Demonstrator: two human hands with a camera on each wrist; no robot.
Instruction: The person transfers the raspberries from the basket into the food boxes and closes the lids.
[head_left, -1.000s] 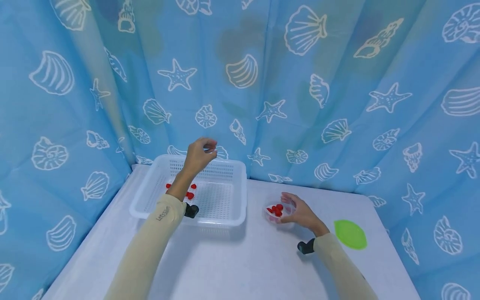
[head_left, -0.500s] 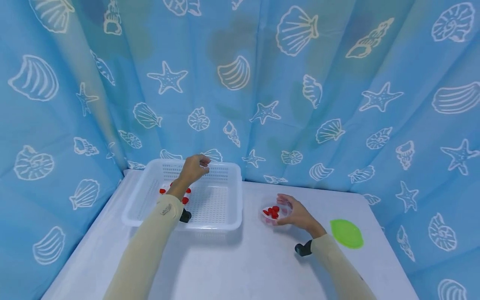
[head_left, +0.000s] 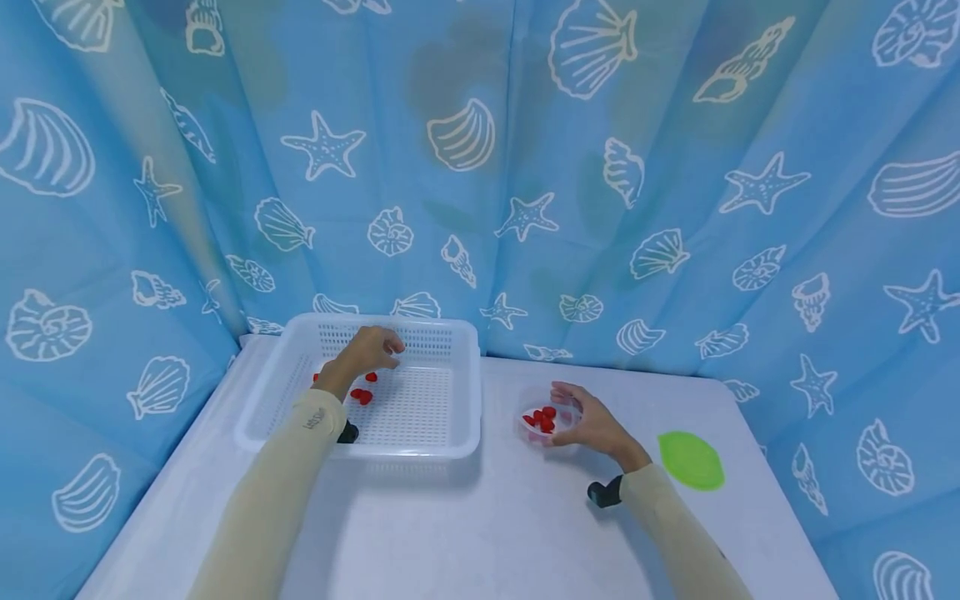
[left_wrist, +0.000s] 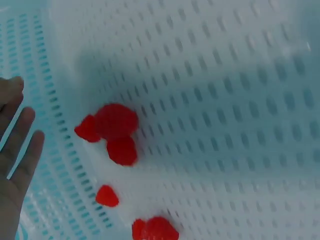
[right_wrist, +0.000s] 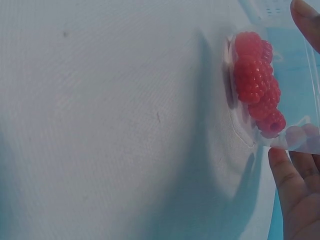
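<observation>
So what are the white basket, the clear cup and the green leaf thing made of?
The white basket looks like smooth, hard plastic, with neat rows of holes. The clear cup is probably thin, shiny plastic: the red berries show through its wall. The green leaf thing looks smooth and evenly coloured, maybe plastic or silicone; I can't tell which.

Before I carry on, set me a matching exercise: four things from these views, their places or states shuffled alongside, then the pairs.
Things:
1. Left hand
2. Right hand
3. Green leaf-shaped piece
4. White basket

Places or states:
A. Lying on the table, at the right in the head view
B. Contains loose red berries, at the left in the head view
C. Gripping the clear container
D. Over the basket, no berry visible in its fingers

Pairs: 1-D, 2-C, 3-A, 4-B
</observation>
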